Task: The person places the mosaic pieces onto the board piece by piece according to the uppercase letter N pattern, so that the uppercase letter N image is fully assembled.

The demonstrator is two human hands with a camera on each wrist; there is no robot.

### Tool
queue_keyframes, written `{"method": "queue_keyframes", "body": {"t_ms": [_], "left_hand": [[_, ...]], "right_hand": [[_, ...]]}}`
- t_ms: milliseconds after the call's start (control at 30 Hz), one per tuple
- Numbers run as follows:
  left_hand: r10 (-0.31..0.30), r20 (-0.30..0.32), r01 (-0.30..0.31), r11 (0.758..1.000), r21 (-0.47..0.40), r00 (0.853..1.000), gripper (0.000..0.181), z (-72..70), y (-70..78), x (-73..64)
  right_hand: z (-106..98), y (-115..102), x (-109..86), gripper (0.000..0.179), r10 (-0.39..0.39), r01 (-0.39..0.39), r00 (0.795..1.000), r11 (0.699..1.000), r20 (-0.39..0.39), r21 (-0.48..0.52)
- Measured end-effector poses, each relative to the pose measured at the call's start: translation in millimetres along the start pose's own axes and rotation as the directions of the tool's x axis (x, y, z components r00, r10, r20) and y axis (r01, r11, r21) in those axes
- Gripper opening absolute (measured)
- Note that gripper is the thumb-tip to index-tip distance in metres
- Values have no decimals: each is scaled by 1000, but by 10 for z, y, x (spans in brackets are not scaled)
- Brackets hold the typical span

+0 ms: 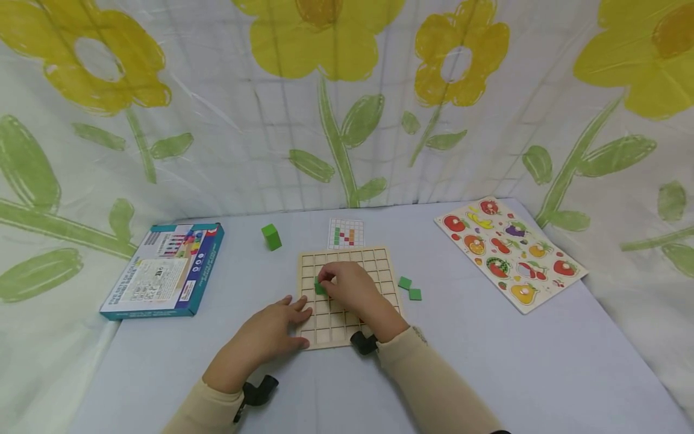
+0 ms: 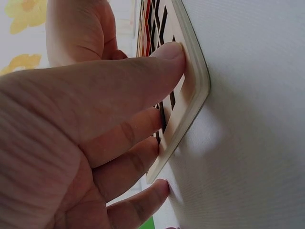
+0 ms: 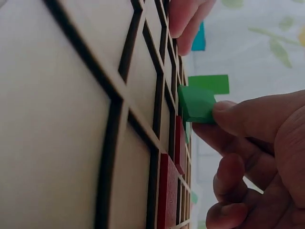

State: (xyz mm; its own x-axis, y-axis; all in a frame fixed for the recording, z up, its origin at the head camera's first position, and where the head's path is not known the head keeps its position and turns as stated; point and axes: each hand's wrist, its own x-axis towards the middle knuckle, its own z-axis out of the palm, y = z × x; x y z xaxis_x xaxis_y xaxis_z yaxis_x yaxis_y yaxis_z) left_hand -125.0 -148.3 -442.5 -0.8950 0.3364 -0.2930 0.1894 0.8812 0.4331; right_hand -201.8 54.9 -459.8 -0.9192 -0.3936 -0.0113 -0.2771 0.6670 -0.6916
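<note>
Between thumb and forefinger, my right hand (image 1: 349, 289) pinches a green square tile (image 3: 198, 104) at the wooden grid board (image 1: 320, 337), over its left half. In the right wrist view the tile is tilted, with one edge at the grid. Red tiles (image 3: 167, 191) sit in nearby cells. My left hand (image 1: 271, 331) rests at the board's left edge. Its thumb (image 2: 169, 57) lies on the frame and its fingers are spread and relaxed. Part of the board is hidden beneath the right hand.
Two loose green tiles (image 1: 414, 294) lie right of the board. Behind it are a pattern card (image 1: 347, 235) with coloured squares and a green block (image 1: 271, 237). A boxed set (image 1: 162, 271) lies at left, a fruit puzzle board (image 1: 509, 253) at right.
</note>
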Motion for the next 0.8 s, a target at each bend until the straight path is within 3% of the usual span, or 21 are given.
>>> {"method": "queue_keyframes", "body": {"t_ms": [233, 800], "left_hand": [[4, 0, -3, 1000, -10, 1000, 67, -4, -1, -2], [-2, -1, 2, 1000, 5, 1000, 67, 4, 4, -9]], "right_hand": [[0, 1, -6, 7, -3, 6, 999, 997, 32, -80], [17, 12, 19, 13, -13, 23, 998, 986, 62, -167]]}}
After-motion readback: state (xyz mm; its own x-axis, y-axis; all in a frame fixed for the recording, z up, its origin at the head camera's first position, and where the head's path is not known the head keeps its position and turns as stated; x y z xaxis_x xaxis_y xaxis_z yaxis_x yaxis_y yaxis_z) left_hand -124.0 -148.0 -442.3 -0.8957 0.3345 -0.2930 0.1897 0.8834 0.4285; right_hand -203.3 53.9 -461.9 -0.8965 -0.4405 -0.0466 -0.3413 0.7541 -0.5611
